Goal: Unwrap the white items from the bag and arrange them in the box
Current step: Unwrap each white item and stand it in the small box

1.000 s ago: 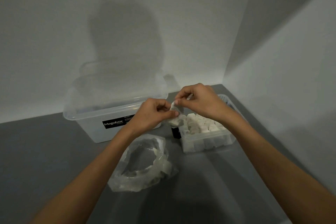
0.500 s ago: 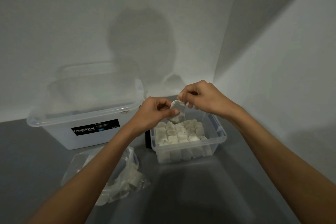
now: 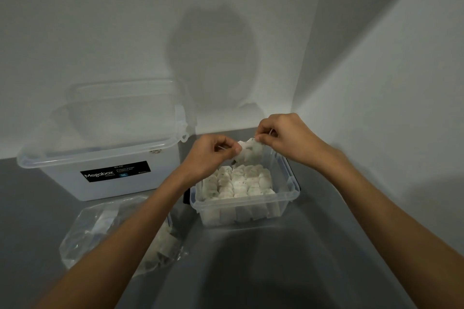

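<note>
A grey table (image 3: 326,246) in a corner of white walls: one white item (image 3: 248,150) is held above the small clear box (image 3: 288,198).

The left hand (image 3: 213,155) and the right hand (image 3: 283,138) are close together, and each pinches one side of this same item, so I judge the wrapping is being pulled off. In the box, tight rows of white pieces (image 3: 238,183) cover most of the top. The plastic bag (image 3: 82,238), partly under the left forearm, holds more pieces, so some work is left. The lidded Megabox container (image 3: 100,183) stands behind the bag.
</note>
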### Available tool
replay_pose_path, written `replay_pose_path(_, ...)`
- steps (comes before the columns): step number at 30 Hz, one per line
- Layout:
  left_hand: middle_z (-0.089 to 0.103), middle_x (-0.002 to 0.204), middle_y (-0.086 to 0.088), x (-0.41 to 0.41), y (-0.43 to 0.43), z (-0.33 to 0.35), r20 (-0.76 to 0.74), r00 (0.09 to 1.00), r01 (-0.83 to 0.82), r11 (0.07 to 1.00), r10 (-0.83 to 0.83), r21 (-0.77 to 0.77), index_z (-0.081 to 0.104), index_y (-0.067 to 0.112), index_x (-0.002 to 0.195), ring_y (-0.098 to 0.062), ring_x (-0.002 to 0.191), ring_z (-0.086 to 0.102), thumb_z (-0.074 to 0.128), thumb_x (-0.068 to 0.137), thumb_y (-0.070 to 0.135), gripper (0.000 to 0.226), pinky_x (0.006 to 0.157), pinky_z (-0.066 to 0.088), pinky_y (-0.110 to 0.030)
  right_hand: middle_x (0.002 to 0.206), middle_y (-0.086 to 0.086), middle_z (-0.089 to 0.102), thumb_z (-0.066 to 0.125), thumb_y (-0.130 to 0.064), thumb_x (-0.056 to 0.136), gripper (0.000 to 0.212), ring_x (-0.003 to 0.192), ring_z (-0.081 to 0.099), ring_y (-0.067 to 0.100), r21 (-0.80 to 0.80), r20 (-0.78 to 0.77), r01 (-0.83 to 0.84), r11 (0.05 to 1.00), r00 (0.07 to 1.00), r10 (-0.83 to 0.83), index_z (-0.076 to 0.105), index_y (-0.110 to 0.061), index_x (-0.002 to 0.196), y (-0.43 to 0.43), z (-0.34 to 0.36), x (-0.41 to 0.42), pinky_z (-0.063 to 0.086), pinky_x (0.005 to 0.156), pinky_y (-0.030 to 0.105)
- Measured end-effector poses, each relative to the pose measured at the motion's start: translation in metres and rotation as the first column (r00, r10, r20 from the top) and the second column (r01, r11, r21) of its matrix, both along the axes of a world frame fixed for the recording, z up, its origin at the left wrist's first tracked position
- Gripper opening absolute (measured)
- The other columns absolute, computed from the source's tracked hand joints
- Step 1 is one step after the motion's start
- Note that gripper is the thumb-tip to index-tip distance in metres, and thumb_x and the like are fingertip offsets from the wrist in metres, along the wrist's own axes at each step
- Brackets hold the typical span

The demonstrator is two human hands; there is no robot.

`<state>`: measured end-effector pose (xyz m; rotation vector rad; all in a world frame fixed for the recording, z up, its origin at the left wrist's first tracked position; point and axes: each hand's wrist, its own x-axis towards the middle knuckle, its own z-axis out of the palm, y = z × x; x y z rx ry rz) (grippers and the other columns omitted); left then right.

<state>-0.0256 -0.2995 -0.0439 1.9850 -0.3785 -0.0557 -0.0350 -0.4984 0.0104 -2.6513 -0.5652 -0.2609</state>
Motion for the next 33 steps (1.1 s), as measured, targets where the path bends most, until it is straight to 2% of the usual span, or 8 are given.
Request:
replay_pose_path(6, 0.068, 0.085, -0.006, 0.010, -0.004, -0.010, 0.031, 0.997, -0.077, 0.993, 0.074, 0.090, 0.068, 0.021, 0.095, -0.015, 0.073, 0.064, 0.073, 0.080, 0.013, 0.018, 0.077, 0.055, -0.035, 0.081, -0.001, 0.066, 0.059, -0.015, 0.093, 0.013, 0.077, 0.061, 0.014, -0.063, -0.129, 0.005, 0.998, 0.992, -0.013, 0.068, -0.007, 0.088, -0.010, -0.016, 0.007, 0.044, 0.065, 0.017)
replay_pose_path(10, 0.068, 0.084, -0.006, 0.010, -0.011, -0.019, -0.007, 0.999, -0.050, 0.981, 0.052, 0.186, 0.064, 0.017, 0.104, -0.013, 0.074, 0.065, 0.070, 0.083, 0.014, 0.022, 0.075, 0.052, -0.026, 0.071, -0.009, 0.058, 0.052, -0.007, 0.093, 0.015, 0.062, 0.057, 0.003, -0.160, -0.355, -0.066, 0.985, 0.935, 0.005, 0.063, -0.011, 0.084, -0.008, -0.028, 0.005, 0.047, 0.063, 0.016)
replay_pose_path(13, 0.068, 0.084, -0.002, 0.008, -0.013, -0.023, -0.001, 1.000, -0.028, 0.973, 0.029, 0.227, 0.067, 0.013, 0.100, -0.006, 0.071, 0.061, 0.069, 0.085, 0.012, 0.016, 0.073, 0.050, -0.021, 0.069, -0.006, 0.058, 0.048, -0.003, 0.092, 0.017, 0.058, 0.062, 0.009, -0.261, -0.476, -0.125, 0.957, 0.879, -0.015, 0.061, -0.010, 0.083, -0.005, -0.045, 0.007, 0.054, 0.067, 0.027)
replay_pose_path(17, 0.066, 0.079, 0.005, 0.009, -0.014, -0.026, -0.007, 1.000, -0.017, 0.971, 0.019, 0.237, 0.069, 0.015, 0.096, -0.005, 0.072, 0.061, 0.069, 0.084, 0.012, 0.013, 0.074, 0.052, -0.022, 0.081, 0.013, 0.068, 0.048, 0.001, 0.088, 0.015, 0.062, 0.067, 0.024, -0.395, -0.558, -0.180, 0.901, 0.826, -0.080, 0.061, -0.002, 0.081, 0.000, -0.066, 0.017, 0.055, 0.063, 0.032)
replay_pose_path(20, 0.066, 0.079, 0.006, 0.010, -0.014, -0.028, -0.006, 1.000, -0.014, 0.971, 0.016, 0.237, 0.069, 0.014, 0.096, -0.004, 0.071, 0.061, 0.069, 0.084, 0.011, 0.013, 0.072, 0.051, -0.019, 0.076, 0.010, 0.062, 0.051, 0.005, 0.087, 0.015, 0.054, 0.057, 0.021, -0.504, -0.553, -0.190, 0.842, 0.821, -0.146, 0.055, -0.006, 0.076, 0.005, -0.078, 0.022, 0.049, 0.054, 0.028)
replay_pose_path(25, 0.067, 0.079, 0.002, 0.013, -0.011, -0.031, -0.037, 0.999, -0.020, 0.973, 0.030, 0.232, 0.069, 0.010, 0.097, -0.007, 0.071, 0.063, 0.069, 0.084, 0.009, 0.014, 0.074, 0.053, -0.023, 0.105, 0.015, 0.062, 0.045, 0.006, 0.094, 0.028, 0.056, 0.044, 0.018, -0.644, -0.507, -0.215, 0.735, 0.839, -0.199, 0.053, 0.004, 0.121, 0.017, -0.079, 0.018, 0.034, 0.028, 0.012)
replay_pose_path(29, 0.069, 0.078, 0.000, 0.016, -0.006, -0.033, -0.058, 0.997, -0.038, 0.976, 0.051, 0.216, 0.069, 0.007, 0.097, -0.003, 0.066, 0.064, 0.067, 0.086, 0.011, 0.011, 0.074, 0.055, -0.023, 0.105, 0.014, 0.058, 0.046, 0.009, 0.092, 0.030, 0.080, 0.051, 0.022, -0.652, -0.486, -0.191, 0.733, 0.848, -0.212, 0.055, 0.006, 0.120, 0.020, -0.092, 0.022, 0.033, 0.045, 0.016)
replay_pose_path(33, 0.069, 0.074, -0.001, 0.020, -0.001, -0.032, -0.074, 0.996, -0.038, 0.976, 0.055, 0.213, 0.069, 0.006, 0.093, 0.000, 0.060, 0.065, 0.065, 0.088, 0.014, 0.011, 0.068, 0.054, -0.017, 0.109, 0.016, 0.061, 0.054, 0.008, 0.088, 0.025, 0.093, 0.063, 0.026, -0.625, -0.513, -0.191, 0.757, 0.831, -0.214, 0.059, 0.006, 0.112, 0.021, -0.096, 0.020, 0.046, 0.066, 0.024)
